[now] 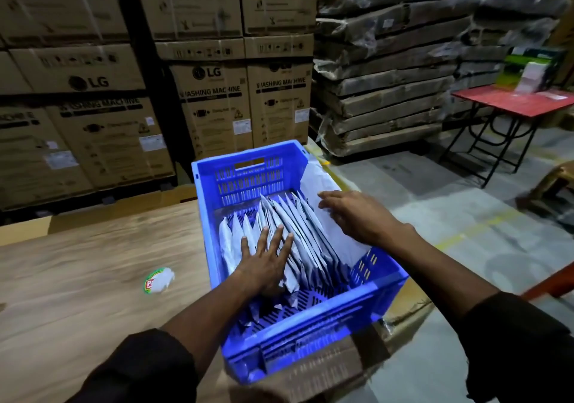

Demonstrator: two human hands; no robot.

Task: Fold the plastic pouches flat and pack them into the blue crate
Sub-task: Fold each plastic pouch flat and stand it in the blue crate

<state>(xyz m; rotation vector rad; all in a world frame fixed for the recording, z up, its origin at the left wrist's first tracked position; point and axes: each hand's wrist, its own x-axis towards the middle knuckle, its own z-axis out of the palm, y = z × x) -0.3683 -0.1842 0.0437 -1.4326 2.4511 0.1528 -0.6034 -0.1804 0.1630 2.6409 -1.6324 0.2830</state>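
Note:
A blue crate (254,151) with slotted walls sits at the right end of a wooden table (77,263). Inside it, several flat grey-white plastic pouches (298,225) stand on edge in a row. My left hand (264,263) lies flat with fingers spread on the left part of that row. A larger pale pouch (338,231) leans against the crate's right wall. My right hand (357,213) hovers over it, fingers extended and apart, holding nothing. The crate's near floor is bare.
A crumpled wrapper (159,280) with a red and green label lies on the table left of the crate. Stacked cardboard boxes (214,101) stand behind. Wrapped flat stacks (388,85) and a red table (512,104) stand to the right.

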